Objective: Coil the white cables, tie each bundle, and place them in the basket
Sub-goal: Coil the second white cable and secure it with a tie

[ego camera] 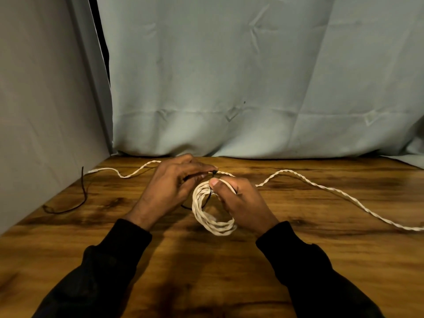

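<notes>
A coiled bundle of white twisted cable [212, 212] stands on edge at the middle of the wooden table [206, 260]. My right hand [241, 200] grips the top right of the coil, thumb on top. My left hand [172, 182] pinches a thin black tie [210, 193] that passes over the coil; its dark end shows at my fingertips. A second white cable [344, 193] lies uncoiled across the back of the table, from far left to the right edge. No basket is in view.
Another black tie string [75, 203] lies loose near the table's left edge. A pale cloth backdrop [252, 88] hangs behind the table, and a grey panel [46, 111] closes the left side.
</notes>
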